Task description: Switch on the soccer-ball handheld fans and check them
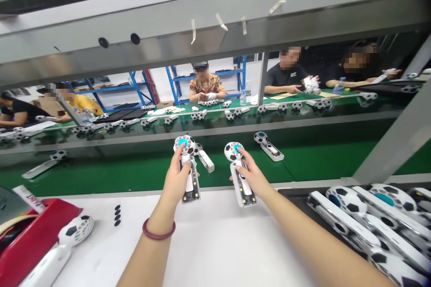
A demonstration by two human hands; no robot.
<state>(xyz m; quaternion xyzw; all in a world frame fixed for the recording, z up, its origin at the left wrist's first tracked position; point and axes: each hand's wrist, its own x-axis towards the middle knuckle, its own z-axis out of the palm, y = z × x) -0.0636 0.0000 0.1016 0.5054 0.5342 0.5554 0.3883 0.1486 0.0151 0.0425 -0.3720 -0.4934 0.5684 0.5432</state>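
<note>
My left hand (177, 180) grips the handle of a small hand-held fan (186, 161) with a football-patterned head and a blue hub. Its handle is open, so the circuit board shows. My right hand (253, 176) holds a second fan of the same kind (237, 168), also with its board exposed. Both fans are held out over the near edge of the green conveyor belt (134, 172), heads pointing away from me. A third fan (203, 156) lies on the belt just behind the left one.
Another fan (269, 145) lies on the belt to the right. A tray of several fans (370, 219) sits at my right. A red bin (30, 240) and a closed fan (63, 244) are at my left. Other people sit across the far belt.
</note>
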